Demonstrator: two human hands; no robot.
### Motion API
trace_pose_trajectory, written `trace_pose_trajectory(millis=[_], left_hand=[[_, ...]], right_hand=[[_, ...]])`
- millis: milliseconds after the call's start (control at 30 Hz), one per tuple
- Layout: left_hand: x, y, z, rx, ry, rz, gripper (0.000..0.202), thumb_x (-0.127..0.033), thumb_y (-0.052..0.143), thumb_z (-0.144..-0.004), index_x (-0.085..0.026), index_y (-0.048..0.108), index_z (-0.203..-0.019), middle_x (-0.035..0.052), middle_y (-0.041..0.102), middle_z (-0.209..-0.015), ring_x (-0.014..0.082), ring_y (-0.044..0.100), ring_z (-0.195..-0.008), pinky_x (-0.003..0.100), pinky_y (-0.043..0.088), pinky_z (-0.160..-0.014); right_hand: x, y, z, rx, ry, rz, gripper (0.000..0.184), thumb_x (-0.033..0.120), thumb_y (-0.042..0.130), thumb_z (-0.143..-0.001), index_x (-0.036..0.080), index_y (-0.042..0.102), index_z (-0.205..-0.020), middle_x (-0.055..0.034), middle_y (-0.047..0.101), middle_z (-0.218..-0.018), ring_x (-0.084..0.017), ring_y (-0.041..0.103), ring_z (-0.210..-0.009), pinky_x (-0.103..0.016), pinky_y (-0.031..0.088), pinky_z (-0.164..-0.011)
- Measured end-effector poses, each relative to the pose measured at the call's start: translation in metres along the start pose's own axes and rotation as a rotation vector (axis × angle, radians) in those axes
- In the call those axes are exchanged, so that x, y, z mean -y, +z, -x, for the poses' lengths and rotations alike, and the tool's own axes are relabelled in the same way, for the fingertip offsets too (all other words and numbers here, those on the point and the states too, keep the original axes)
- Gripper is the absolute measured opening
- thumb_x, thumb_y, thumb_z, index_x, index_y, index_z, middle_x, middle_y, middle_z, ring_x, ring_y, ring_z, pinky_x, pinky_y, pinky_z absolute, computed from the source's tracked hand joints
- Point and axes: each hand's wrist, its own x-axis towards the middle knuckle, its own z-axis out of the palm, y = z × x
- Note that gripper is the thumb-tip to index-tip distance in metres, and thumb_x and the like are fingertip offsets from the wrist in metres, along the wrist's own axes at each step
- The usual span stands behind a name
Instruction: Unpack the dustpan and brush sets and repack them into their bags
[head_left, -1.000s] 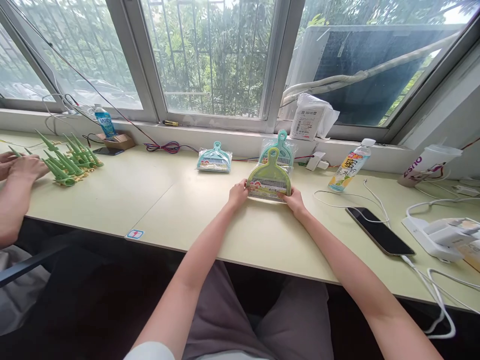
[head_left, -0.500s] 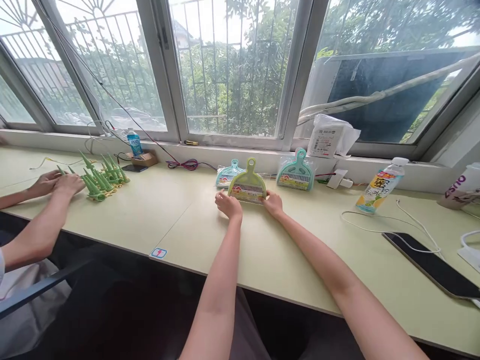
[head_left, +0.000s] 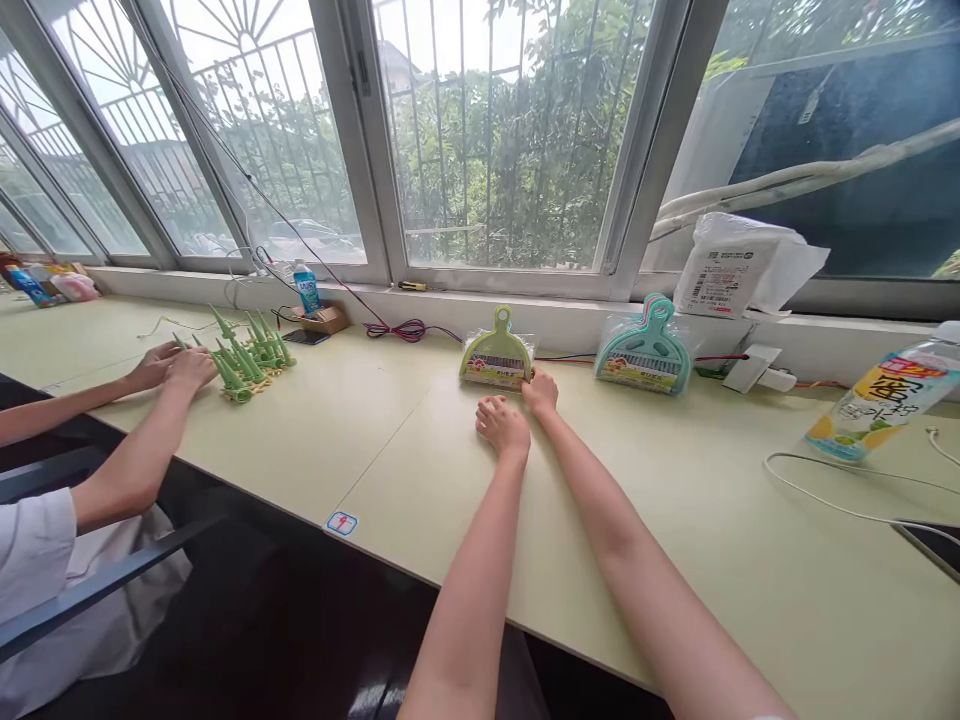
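A yellow-green mini dustpan (head_left: 496, 352), in clear wrapping with a printed label and bristles showing, stands upright near the back of the table. My right hand (head_left: 541, 393) grips its lower right corner between thumb and fingers. In front of the dustpan, my left hand (head_left: 504, 425) is apart from it, low over the table, fingers loosely bent and holding nothing. To the right, several teal dustpans (head_left: 645, 350) in similar wrapping stand together against the sill. Any dustpan behind the yellow-green one is hidden.
Right of the teal dustpans lie a white adapter (head_left: 752, 368), a drink bottle (head_left: 885, 395), a white cable and a phone (head_left: 934, 545). A white paper package (head_left: 724, 268) sits on the sill. At left, a co-worker's hands (head_left: 176, 370) touch green spiky plastic parts (head_left: 251, 360).
The yellow-green dustpan has moved back toward the sill, covering the teal one behind it. My left hand has come off its left side toward me. The view has turned left.
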Motion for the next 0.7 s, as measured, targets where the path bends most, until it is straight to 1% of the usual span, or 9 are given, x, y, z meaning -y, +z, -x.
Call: trace_pose_trajectory(millis=[100, 167, 233, 300, 400, 500, 567, 700], left_hand=[[0.000, 0.007, -0.011, 0.076, 0.057, -0.063, 0.040, -0.017, 0.046, -0.081, -0.017, 0.053, -0.121, 0.0147, 0.044, -0.139, 0.0245, 0.040, -0.131, 0.045, 0.023, -0.114], [0.002, 0.011, -0.024, 0.135, 0.078, -0.118, 0.048, -0.020, 0.044, -0.083, -0.012, 0.048, -0.131, 0.0178, 0.039, -0.145, 0.0262, 0.033, -0.137, 0.049, 0.015, -0.116], [0.005, 0.016, -0.041, 0.204, 0.108, -0.182, 0.056, -0.022, 0.043, -0.084, -0.007, 0.040, -0.139, 0.0216, 0.032, -0.150, 0.0278, 0.025, -0.142, 0.048, 0.012, -0.117], [0.008, 0.020, -0.057, 0.234, 0.117, -0.237, 0.061, -0.026, 0.043, -0.086, -0.004, 0.035, -0.142, 0.0236, 0.029, -0.151, 0.0295, 0.022, -0.143, 0.048, 0.013, -0.117], [0.010, 0.027, -0.075, 0.227, 0.176, -0.275, 0.069, -0.030, 0.044, -0.086, -0.003, 0.027, -0.146, 0.0243, 0.023, -0.153, 0.0303, 0.016, -0.145, 0.046, 0.016, -0.116], [0.009, 0.034, -0.086, 0.233, 0.228, -0.301, 0.073, -0.035, 0.045, -0.087, -0.001, 0.022, -0.148, 0.0256, 0.016, -0.154, 0.0309, 0.009, -0.146, 0.045, 0.016, -0.116], [0.008, 0.039, -0.092, 0.240, 0.258, -0.326, 0.074, -0.037, 0.043, -0.088, -0.002, 0.020, -0.149, 0.0264, 0.012, -0.155, 0.0316, 0.004, -0.146, 0.047, 0.014, -0.116], [0.007, 0.045, -0.100, 0.224, 0.267, -0.371, 0.073, -0.040, 0.040, -0.089, -0.006, 0.017, -0.150, 0.0256, 0.009, -0.155, 0.0332, 0.000, -0.146, 0.057, 0.014, -0.113]], right_hand=[[-0.003, 0.004, -0.007, -0.031, 0.039, -0.028, 0.023, 0.033, 0.058, -0.083, 0.020, 0.057, -0.103, -0.0112, 0.062, -0.110, -0.024, 0.061, -0.096, -0.031, 0.043, -0.077], [-0.005, 0.006, -0.010, -0.034, 0.074, -0.050, 0.024, 0.035, 0.059, -0.083, 0.019, 0.055, -0.101, -0.0118, 0.058, -0.115, -0.023, 0.060, -0.097, -0.032, 0.043, -0.080], [-0.005, 0.007, -0.012, -0.033, 0.093, -0.086, 0.026, 0.035, 0.060, -0.082, 0.020, 0.052, -0.102, -0.0112, 0.056, -0.115, -0.023, 0.059, -0.097, -0.032, 0.043, -0.080], [-0.004, 0.007, -0.013, -0.051, 0.096, -0.133, 0.032, 0.034, 0.061, -0.081, 0.021, 0.047, -0.106, -0.0091, 0.057, -0.112, -0.022, 0.059, -0.095, -0.032, 0.043, -0.080], [-0.001, 0.008, -0.016, -0.067, 0.099, -0.179, 0.039, 0.034, 0.062, -0.079, 0.023, 0.041, -0.111, -0.0070, 0.057, -0.110, -0.022, 0.059, -0.092, -0.032, 0.043, -0.078], [0.003, 0.009, -0.020, -0.057, 0.082, -0.155, 0.036, 0.033, 0.060, -0.082, 0.022, 0.040, -0.110, -0.0099, 0.056, -0.113, -0.024, 0.060, -0.092, -0.034, 0.044, -0.078], [0.005, 0.010, -0.025, -0.052, 0.074, -0.137, 0.033, 0.034, 0.056, -0.085, 0.021, 0.040, -0.112, -0.0123, 0.055, -0.115, -0.026, 0.060, -0.095, -0.036, 0.044, -0.079], [0.005, 0.012, -0.035, -0.034, 0.071, -0.133, 0.033, 0.038, 0.050, -0.089, 0.021, 0.040, -0.115, -0.0133, 0.053, -0.118, -0.028, 0.059, -0.099, -0.039, 0.044, -0.081]])
